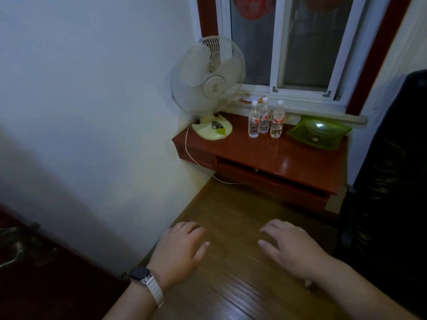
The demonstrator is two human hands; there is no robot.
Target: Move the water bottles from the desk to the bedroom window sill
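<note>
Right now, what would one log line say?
left hand: open, empty | right hand: open, empty | bottles: three, upright on desk between fan and dish

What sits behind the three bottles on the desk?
The pale sill and the window above it. A flat orange-and-white item lies on the sill, behind and left of the bottles. The sill strip directly behind them is hidden.

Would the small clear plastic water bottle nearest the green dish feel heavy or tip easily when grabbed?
Probably heavy for its size: the clear plastic water bottle looks full. Tall and narrow on the glossy red desk, it may tip or slide if nudged. It stands close to two other bottles, so a knock could topple them too.
</note>
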